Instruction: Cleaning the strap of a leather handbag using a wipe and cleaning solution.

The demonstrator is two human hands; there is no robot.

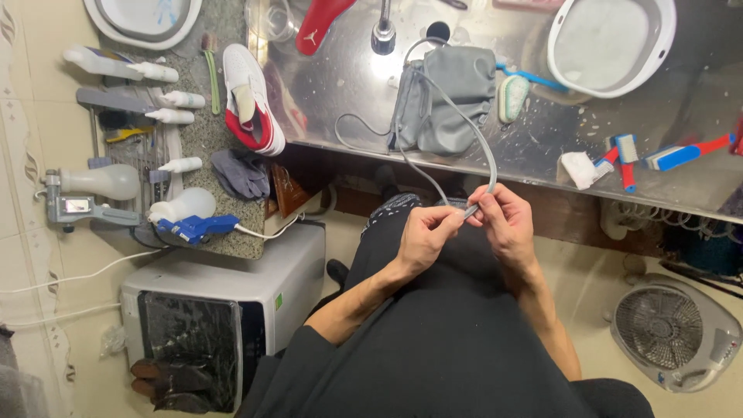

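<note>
2 hands meet just below the edge of the steel counter, both pinching the same grey strap. The left hand is closed on the strap's lower end, thumb and fingers pressed together; the right hand is closed on it just above, so the 2 hands touch. From the right hand the strap rises in a curve up to the grey bag, which lies slumped on the counter with a thinner grey cord looping off its left side. Right of the bag lies a pale scrubbing brush, and further right 1 white basin and several red and blue brushes. Left of the bag 1 white and red sneaker lies on its side at the counter's end. Below and left of the bag, on the floor, stands a white appliance
</note>
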